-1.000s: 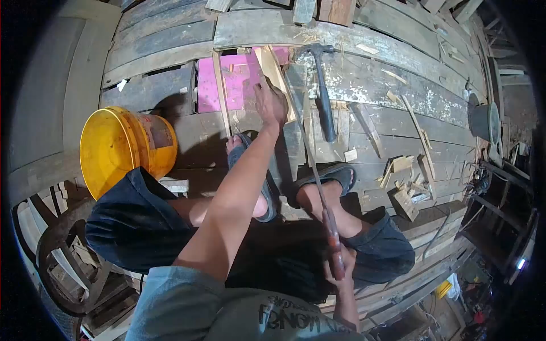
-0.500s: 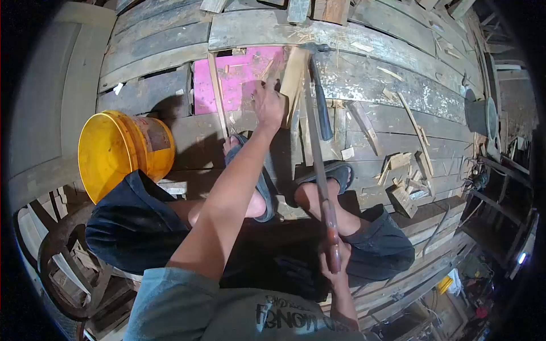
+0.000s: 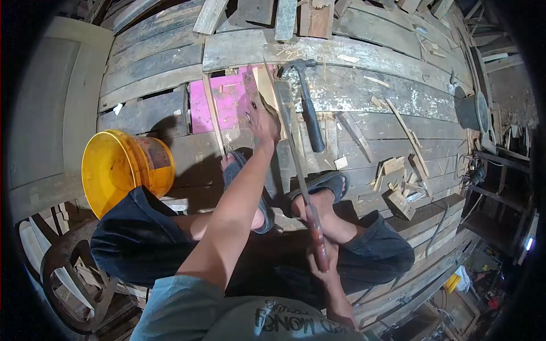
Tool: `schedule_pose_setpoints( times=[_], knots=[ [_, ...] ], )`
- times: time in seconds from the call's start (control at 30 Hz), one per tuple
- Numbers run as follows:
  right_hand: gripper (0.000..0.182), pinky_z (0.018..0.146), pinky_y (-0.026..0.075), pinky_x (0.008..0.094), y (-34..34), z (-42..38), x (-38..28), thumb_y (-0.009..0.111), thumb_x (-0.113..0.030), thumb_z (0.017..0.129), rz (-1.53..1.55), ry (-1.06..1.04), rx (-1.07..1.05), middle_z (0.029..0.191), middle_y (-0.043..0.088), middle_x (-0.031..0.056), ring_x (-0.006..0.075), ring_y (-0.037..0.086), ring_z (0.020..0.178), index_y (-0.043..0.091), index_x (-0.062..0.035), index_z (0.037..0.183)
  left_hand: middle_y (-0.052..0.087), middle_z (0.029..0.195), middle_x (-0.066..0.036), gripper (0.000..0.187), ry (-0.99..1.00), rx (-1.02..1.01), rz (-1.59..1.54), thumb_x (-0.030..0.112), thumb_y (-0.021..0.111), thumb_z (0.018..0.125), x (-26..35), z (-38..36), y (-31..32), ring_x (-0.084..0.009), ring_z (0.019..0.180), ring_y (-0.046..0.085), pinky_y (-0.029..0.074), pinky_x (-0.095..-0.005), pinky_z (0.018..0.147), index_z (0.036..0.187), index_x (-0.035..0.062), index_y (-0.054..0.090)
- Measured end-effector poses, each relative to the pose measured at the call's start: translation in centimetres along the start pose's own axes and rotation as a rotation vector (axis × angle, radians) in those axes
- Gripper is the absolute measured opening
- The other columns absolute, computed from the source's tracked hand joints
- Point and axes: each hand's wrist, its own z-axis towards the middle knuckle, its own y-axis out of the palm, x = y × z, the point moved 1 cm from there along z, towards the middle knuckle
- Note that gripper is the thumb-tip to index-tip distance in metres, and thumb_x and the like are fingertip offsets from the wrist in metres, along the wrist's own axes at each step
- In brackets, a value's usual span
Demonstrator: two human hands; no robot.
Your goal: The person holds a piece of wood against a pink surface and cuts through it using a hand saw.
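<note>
My right hand (image 3: 323,262) is closed round the reddish-brown handle of a long-bladed tool (image 3: 297,156). Its narrow blade slants up and left, beside a pale wooden piece (image 3: 265,85). My left hand (image 3: 264,122) is wrapped round this piece, its fingers partly hidden. Under and left of the wood is a pink sheet (image 3: 227,96) with scraps and a thin wooden strip (image 3: 212,108) across it. A claw hammer (image 3: 309,108) lies on the planks just right of the blade.
A yellow bucket (image 3: 114,167) lies tipped at the left. Wood offcuts (image 3: 401,207) and thin sticks (image 3: 408,136) are scattered at the right, before a dark round container (image 3: 475,112). My sandalled feet (image 3: 324,190) rest on the plank floor (image 3: 398,85).
The wooden piece now leans left, and my left hand is turned more edge-on around it. My right hand and the blade have shifted left. The view has moved slightly, and the hammer shows whole.
</note>
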Motion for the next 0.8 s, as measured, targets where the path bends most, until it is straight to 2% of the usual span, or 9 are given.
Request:
schedule_pose_setpoints(
  times=[0.03, 0.17, 0.27, 0.43, 0.53, 0.57, 0.63, 0.73, 0.8],
  knots=[
    [0.013, 0.054, 0.046, 0.0326, -0.1, -0.9, -0.6, 0.065, -0.005, 0.07, 0.0, 0.031, -0.012, 0.065, 0.053, 0.0096, 0.0265, 0.057, 0.054, 0.057, -0.0034, 0.079, 0.05, 0.118, -0.029, 0.046, -0.027, -0.018, -0.051, 0.016, 0.041, 0.095, 0.7, 0.1, -1.0, -0.0489, 0.104, 0.051, 0.043, -0.0537, 0.087, 0.14, 0.0122, 0.037],
    [0.01, 0.051, 0.045, 0.0322, -0.9, -4.4, -2.1, 0.066, -0.006, 0.069, -0.025, 0.017, 0.015, 0.062, 0.053, 0.0081, 0.0248, 0.057, 0.05, 0.057, -0.0056, 0.072, 0.045, 0.129, -0.029, 0.051, -0.047, -0.159, -0.159, 0.006, 0.043, 0.092, 1.5, 0.6, -2.2, -0.0467, 0.116, 0.046, 0.04, -0.051, 0.096, 0.142, 0.0118, 0.036],
    [0.011, 0.05, 0.045, 0.0321, -1.3, -5.5, -1.5, 0.067, -0.005, 0.068, 0.0, -0.004, -0.019, 0.062, 0.052, 0.0078, 0.0241, 0.057, 0.05, 0.057, -0.0062, 0.072, 0.045, 0.131, -0.022, 0.064, 0.056, -0.103, -0.162, 0.011, 0.051, 0.087, 0.0, 0.3, -0.8, -0.0423, 0.116, 0.048, 0.037, -0.0576, 0.096, 0.146, 0.0256, 0.031],
    [0.016, 0.049, 0.044, 0.0312, -0.8, -5.4, -0.8, 0.071, -0.009, 0.067, -0.08, 0.044, -0.022, 0.062, 0.053, 0.0072, 0.0228, 0.057, 0.05, 0.058, -0.0069, 0.075, 0.049, 0.135, -0.014, 0.061, 0.001, -0.207, -0.159, 0.006, 0.053, 0.085, -0.8, 0.6, 0.1, -0.0349, 0.121, 0.047, 0.039, -0.0569, 0.095, 0.143, 0.0137, 0.034],
    [0.016, 0.053, 0.044, 0.0321, -2.1, -5.3, -0.4, 0.071, -0.011, 0.066, -0.104, 0.024, -0.018, 0.063, 0.055, 0.0073, 0.0235, 0.057, 0.051, 0.059, -0.0073, 0.077, 0.052, 0.133, -0.013, 0.059, -0.038, -0.177, -0.216, 0.008, 0.054, 0.086, 0.6, 0.8, -1.3, -0.0331, 0.119, 0.05, 0.041, -0.0531, 0.094, 0.142, 0.0131, 0.035],
    [0.015, 0.054, 0.044, 0.0326, -2.6, -5.3, 0.0, 0.07, -0.011, 0.066, -0.137, -0.002, 0.019, 0.063, 0.055, 0.0071, 0.0241, 0.057, 0.051, 0.059, -0.0076, 0.077, 0.055, 0.13, -0.014, 0.057, -0.009, -0.06, -0.102, 0.007, 0.054, 0.085, 1.9, 0.2, -2.7, -0.0342, 0.115, 0.053, 0.043, -0.0479, 0.095, 0.14, 0.012, 0.038],
    [0.013, 0.054, 0.045, 0.0335, -3.2, -5.1, 0.9, 0.068, -0.01, 0.066, -0.096, 0.004, 0.059, 0.063, 0.056, 0.0073, 0.0256, 0.057, 0.051, 0.059, -0.0079, 0.076, 0.056, 0.127, -0.015, 0.055, 0.081, -0.014, -0.261, 0.006, 0.052, 0.086, 1.1, 0.4, -1.9, -0.0349, 0.112, 0.055, 0.044, -0.0444, 0.095, 0.14, 0.0119, 0.039],
    [0.009, 0.05, 0.044, 0.0319, -3.7, -4.1, -0.2, 0.067, -0.01, 0.069, -0.185, -0.123, 0.077, 0.063, 0.058, 0.0051, 0.0212, 0.058, 0.05, 0.058, -0.0091, 0.072, 0.057, 0.126, -0.016, 0.05, 0.059, -0.05, -0.246, 0.007, 0.047, 0.089, 0.4, 0.5, -1.3, -0.0352, 0.11, 0.056, 0.043, -0.0425, 0.096, 0.139, 0.0126, 0.042],
    [0.018, 0.053, 0.04, 0.0327, -3.2, -5.0, 0.4, 0.065, -0.028, 0.071, -0.12, 0.01, 0.105, 0.061, 0.056, 0.0031, 0.02, 0.057, 0.052, 0.061, -0.0115, 0.074, 0.057, 0.126, -0.016, 0.049, 0.093, -0.016, -0.286, 0.007, 0.046, 0.09, -0.3, 0.9, -0.4, -0.0353, 0.11, 0.055, 0.043, -0.043, 0.095, 0.138, 0.0122, 0.043]
  ],
)
